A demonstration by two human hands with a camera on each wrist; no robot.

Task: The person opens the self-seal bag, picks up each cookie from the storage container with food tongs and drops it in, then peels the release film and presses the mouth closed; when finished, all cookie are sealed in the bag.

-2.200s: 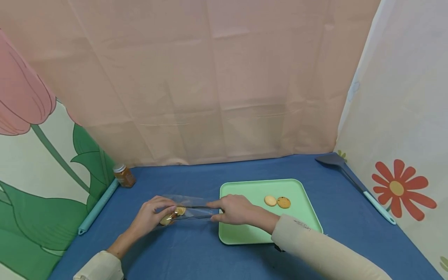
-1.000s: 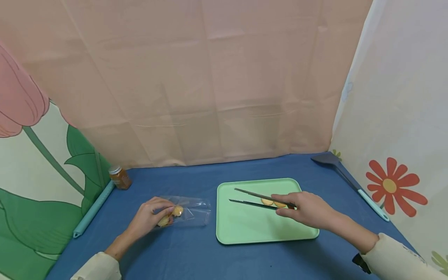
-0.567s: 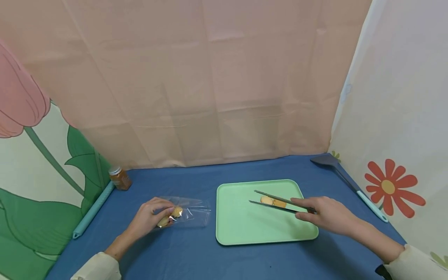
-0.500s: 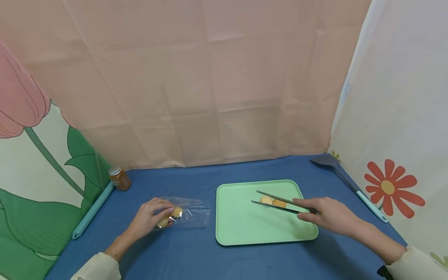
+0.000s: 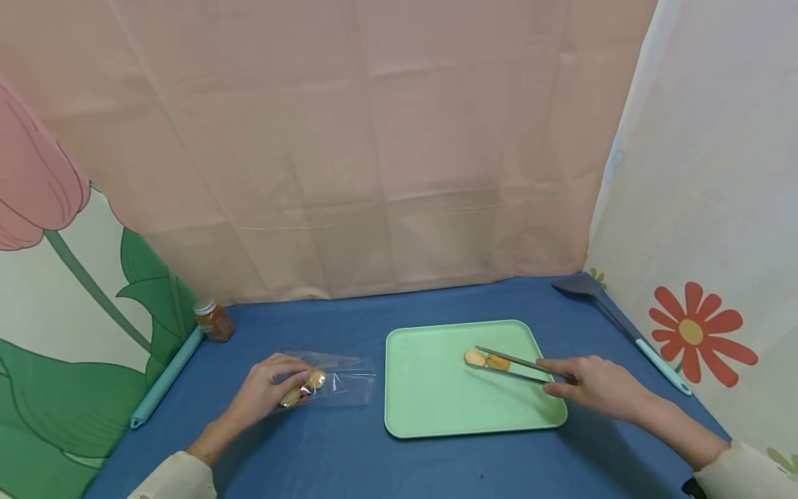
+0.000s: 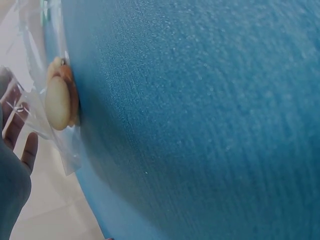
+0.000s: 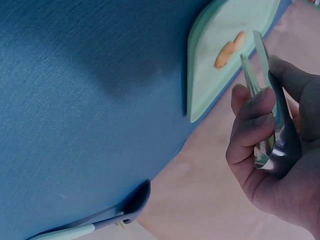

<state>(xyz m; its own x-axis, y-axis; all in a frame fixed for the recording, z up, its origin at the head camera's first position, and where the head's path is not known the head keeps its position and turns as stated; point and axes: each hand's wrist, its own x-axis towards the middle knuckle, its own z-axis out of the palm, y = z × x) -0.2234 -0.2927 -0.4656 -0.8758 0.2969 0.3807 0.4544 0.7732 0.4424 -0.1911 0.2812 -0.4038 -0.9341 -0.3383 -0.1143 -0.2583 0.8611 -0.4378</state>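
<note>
My left hand (image 5: 271, 384) pinches the clear plastic bag (image 5: 352, 381), which lies on its side with its mouth toward the tray. Inside the bag are several cookies (image 6: 59, 102), partly covered by the fingers in the head view. My right hand (image 5: 592, 384) holds metal tongs (image 7: 280, 132), their arms slightly apart. The tong tips are over the green tray (image 5: 430, 409), about two cookies: a pale one (image 5: 475, 357) and a browner one (image 5: 497, 362) touching its right side. Whether the tips touch either cookie I cannot tell.
A brown jar with a silver lid (image 5: 214, 320) stands at the back left, beside a pale teal rod (image 5: 167, 378). Along the right wall lies a spatula (image 5: 623, 329) with a dark blade and light handle. Blue cloth (image 5: 349, 457) covers the table.
The right hand has drawn the tongs out of the bag and moved right, bringing their tips over the two cookies on the tray. The left hand stays at the bag.
</note>
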